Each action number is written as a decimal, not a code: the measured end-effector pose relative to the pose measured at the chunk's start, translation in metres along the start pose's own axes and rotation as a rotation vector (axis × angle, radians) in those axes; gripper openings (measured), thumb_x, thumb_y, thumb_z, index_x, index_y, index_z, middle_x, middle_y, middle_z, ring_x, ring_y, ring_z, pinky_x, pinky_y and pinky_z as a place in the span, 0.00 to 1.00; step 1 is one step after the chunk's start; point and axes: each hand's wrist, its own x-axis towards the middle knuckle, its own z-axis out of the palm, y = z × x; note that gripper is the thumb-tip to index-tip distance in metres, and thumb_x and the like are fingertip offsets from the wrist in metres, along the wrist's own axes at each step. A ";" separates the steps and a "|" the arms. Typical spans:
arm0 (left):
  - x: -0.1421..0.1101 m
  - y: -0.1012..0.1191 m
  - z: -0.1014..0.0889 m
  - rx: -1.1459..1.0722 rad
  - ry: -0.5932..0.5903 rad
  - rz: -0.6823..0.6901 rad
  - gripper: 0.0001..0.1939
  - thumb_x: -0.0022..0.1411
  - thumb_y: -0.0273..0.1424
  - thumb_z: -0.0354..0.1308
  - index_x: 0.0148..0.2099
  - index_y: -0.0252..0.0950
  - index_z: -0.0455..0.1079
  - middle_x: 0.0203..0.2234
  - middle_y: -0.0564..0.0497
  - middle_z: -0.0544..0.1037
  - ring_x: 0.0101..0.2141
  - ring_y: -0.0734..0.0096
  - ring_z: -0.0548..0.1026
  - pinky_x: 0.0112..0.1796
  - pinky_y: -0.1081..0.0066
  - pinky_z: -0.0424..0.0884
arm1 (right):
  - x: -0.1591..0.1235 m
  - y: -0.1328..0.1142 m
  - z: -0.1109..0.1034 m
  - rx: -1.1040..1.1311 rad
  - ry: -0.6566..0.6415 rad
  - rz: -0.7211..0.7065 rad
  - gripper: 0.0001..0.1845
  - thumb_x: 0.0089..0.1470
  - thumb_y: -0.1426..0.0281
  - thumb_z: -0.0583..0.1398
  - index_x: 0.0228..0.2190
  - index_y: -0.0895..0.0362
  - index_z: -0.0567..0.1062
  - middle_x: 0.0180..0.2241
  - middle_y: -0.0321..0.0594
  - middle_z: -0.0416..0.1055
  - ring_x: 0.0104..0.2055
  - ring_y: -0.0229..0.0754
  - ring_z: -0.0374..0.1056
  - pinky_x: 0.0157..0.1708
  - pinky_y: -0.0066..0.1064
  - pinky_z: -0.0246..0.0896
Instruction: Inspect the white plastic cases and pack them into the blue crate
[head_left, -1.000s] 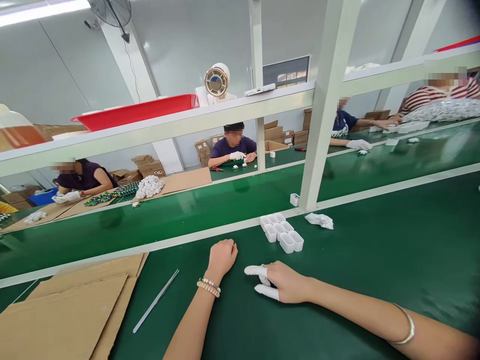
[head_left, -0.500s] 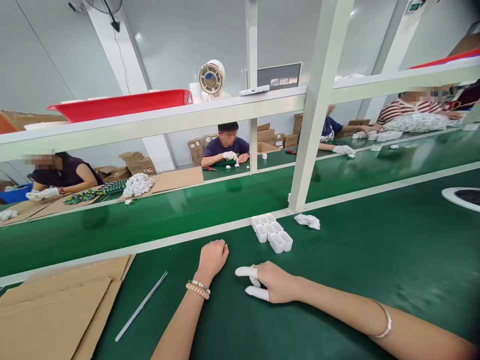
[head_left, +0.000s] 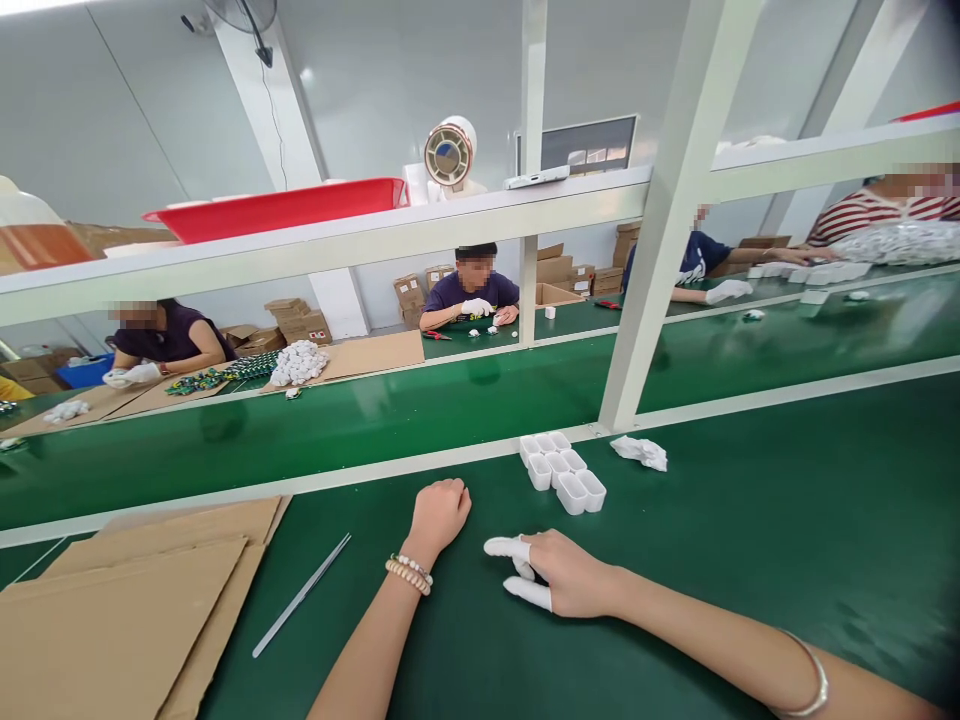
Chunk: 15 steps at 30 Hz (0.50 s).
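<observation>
My left hand point(head_left: 441, 518) rests on the green work surface point(head_left: 465, 665) with its fingers curled into a loose fist. Nothing shows in it. To its right lies my right hand point(head_left: 566, 572), white finger cots on the thumb and the fingers beside it. Its index finger and thumb are stretched out to the left and apart, with nothing between them. Beyond my right hand stands a cluster of small white plastic cups point(head_left: 564, 470). A crumpled white tissue or cloth point(head_left: 640, 453) lies right of the cups. Metal tweezers point(head_left: 301, 596) lie left of my left arm.
Flat cardboard sheets point(head_left: 142, 610) cover the left of the surface. A white post point(head_left: 652, 260) rises behind the cups, carrying a shelf with a red tray point(head_left: 285, 212). Across the green conveyor belt point(head_left: 442, 400), several co-workers sit among small parts and a white pile point(head_left: 299, 362).
The view has turned slightly left, so everything sits a little further right in the picture. Both hands keep the same pose on the surface.
</observation>
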 end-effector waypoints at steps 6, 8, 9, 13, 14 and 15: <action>-0.003 0.012 -0.007 -0.270 0.047 -0.094 0.15 0.71 0.38 0.42 0.38 0.37 0.66 0.33 0.49 0.76 0.35 0.67 0.75 0.37 0.69 0.70 | -0.014 0.021 -0.049 0.166 0.587 0.168 0.21 0.62 0.59 0.54 0.54 0.52 0.70 0.37 0.42 0.74 0.38 0.44 0.70 0.43 0.37 0.64; 0.004 0.025 -0.006 -0.384 0.056 -0.129 0.19 0.72 0.40 0.37 0.46 0.36 0.65 0.40 0.46 0.77 0.40 0.68 0.76 0.41 0.70 0.71 | -0.023 0.044 -0.069 0.252 0.820 0.302 0.24 0.61 0.55 0.55 0.56 0.51 0.69 0.44 0.44 0.73 0.47 0.48 0.69 0.52 0.42 0.62; 0.009 0.034 -0.004 -0.438 0.061 -0.149 0.20 0.73 0.41 0.36 0.51 0.35 0.64 0.45 0.43 0.76 0.45 0.67 0.76 0.44 0.70 0.71 | -0.027 0.058 -0.075 0.302 0.891 0.356 0.27 0.61 0.52 0.55 0.57 0.50 0.67 0.48 0.45 0.72 0.51 0.50 0.67 0.55 0.44 0.59; 0.040 0.080 0.014 -0.644 0.081 -0.261 0.28 0.73 0.44 0.30 0.65 0.32 0.49 0.63 0.37 0.61 0.62 0.63 0.63 0.55 0.67 0.65 | -0.029 0.102 -0.067 0.500 0.877 0.614 0.35 0.61 0.45 0.47 0.62 0.49 0.60 0.58 0.46 0.64 0.62 0.51 0.57 0.60 0.48 0.55; 0.048 0.094 0.019 -0.697 0.084 -0.287 0.30 0.72 0.45 0.29 0.67 0.31 0.47 0.65 0.37 0.57 0.64 0.62 0.59 0.57 0.65 0.63 | -0.026 0.107 -0.061 0.506 0.845 0.657 0.34 0.62 0.45 0.45 0.62 0.49 0.60 0.57 0.47 0.64 0.62 0.52 0.58 0.58 0.49 0.58; 0.056 0.108 0.024 -0.752 0.089 -0.310 0.32 0.72 0.46 0.28 0.68 0.30 0.45 0.66 0.37 0.54 0.65 0.61 0.55 0.59 0.64 0.61 | -0.024 0.109 -0.055 0.492 0.812 0.676 0.33 0.63 0.46 0.44 0.61 0.48 0.60 0.56 0.47 0.65 0.61 0.52 0.60 0.56 0.50 0.61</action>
